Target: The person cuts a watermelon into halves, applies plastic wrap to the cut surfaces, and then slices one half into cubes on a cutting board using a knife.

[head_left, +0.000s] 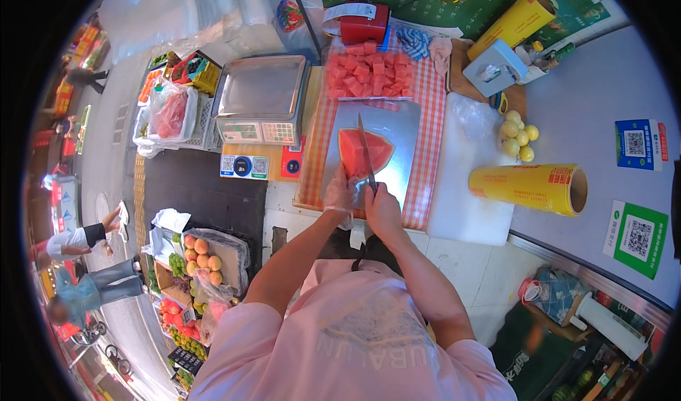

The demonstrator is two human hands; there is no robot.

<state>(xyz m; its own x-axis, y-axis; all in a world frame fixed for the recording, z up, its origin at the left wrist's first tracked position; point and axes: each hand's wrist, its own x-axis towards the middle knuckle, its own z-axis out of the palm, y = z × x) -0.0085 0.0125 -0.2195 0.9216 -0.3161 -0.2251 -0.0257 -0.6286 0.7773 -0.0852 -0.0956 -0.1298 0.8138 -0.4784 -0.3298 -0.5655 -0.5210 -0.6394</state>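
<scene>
A wedge of watermelon (380,150) with red flesh and a thin rind lies on a shiny metal board (407,183). My left hand (339,191), in a clear plastic glove, steadies the lower left side of the wedge. In my bare right hand (383,212) is the handle of a long knife (365,140), its blade lying across the melon with the tip pointing away from me. How deep the blade sits in the flesh I cannot tell. Beyond the board, a clear plastic tray (332,99) is heaped with watermelon cubes (372,74).
A weighing scale (260,90) stands to the left. On the right are a white cutting board (465,209), a yellow cling film roll (524,188) and pale round fruits (516,135). A red-checked cloth (425,188) lies under the metal board. People walk in the street at far left.
</scene>
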